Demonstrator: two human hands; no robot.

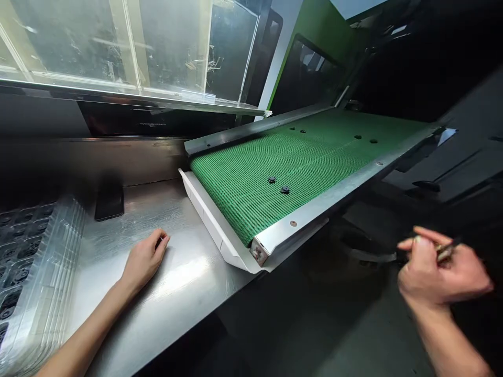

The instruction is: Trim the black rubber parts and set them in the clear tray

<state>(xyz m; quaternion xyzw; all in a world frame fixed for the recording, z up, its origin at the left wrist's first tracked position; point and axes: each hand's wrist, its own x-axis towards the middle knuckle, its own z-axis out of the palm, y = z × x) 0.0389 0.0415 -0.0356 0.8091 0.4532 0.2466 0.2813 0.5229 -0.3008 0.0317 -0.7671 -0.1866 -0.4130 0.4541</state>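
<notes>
My left hand (pixel 146 257) rests on the bare metal table, its fingers curled in and the thumb near the index finger. A dark spot shows between them, and whether it is a small part or shadow I cannot tell. Off to the right, past the conveyor's side, my right hand (pixel 442 272) is closed around a slim tool (pixel 445 252) with a brass-coloured section, blurred by motion. Two small black round parts (pixel 285 189) lie near the close end of the green conveyor belt (pixel 243 180). Farther up the belt are several more black parts (pixel 358 137).
Stacked clear plastic trays (pixel 58 262) with dark parts stand at the left. A black phone-like slab (pixel 109 202) lies behind my left hand. Along the belt's end runs a white chute (pixel 212 228). Metal rails (pixel 314 207) edge the belt; clear panels (pixel 165 47) stand behind.
</notes>
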